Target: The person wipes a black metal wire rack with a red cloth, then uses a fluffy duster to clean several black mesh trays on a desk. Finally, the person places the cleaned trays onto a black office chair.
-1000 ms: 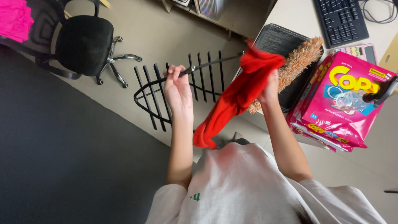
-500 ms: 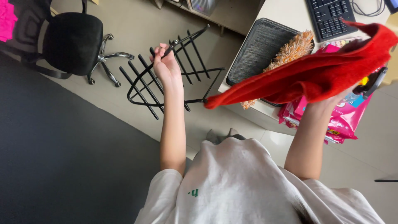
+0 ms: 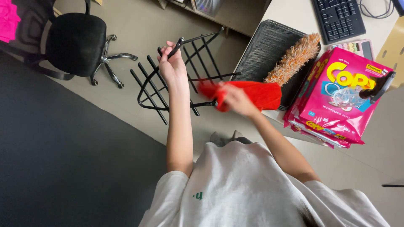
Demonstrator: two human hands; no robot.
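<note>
The rack [image 3: 181, 77], a black wire frame with a curved rim and a row of straight bars, was held up in the air above the floor [image 3: 139, 29], tilted, beside the near edge of the counter [image 3: 294, 14]. The left hand [image 3: 172, 67] was clenched around one of its top bars, fingers wrapped over the wire. The right hand [image 3: 235, 98] gripped a red cloth [image 3: 252, 93], bunched in the fist and pressed against the lower right bar of the rack; the loose end of the cloth trailed right, over the counter's edge.

Just behind the cloth a black mesh tray [image 3: 265, 46] lay on the counter, with an orange duster [image 3: 292, 59] lying slantwise across its right side. To the right of the tray sat a stack of pink paper reams [image 3: 341, 101], and on the top one rested a small clear object, too blurred to tell apart. A black handle [image 3: 381, 88] poked in at the right edge, over the reams. Farther back on the counter were a pink calculator [image 3: 360, 45] and a black keyboard [image 3: 338, 19].

On the floor at the upper left stood a black office chair [image 3: 75, 42] on a chrome base, next to a dark carpet [image 3: 63, 159]. The person's white shirt [image 3: 240, 189] filled the bottom of the view.
</note>
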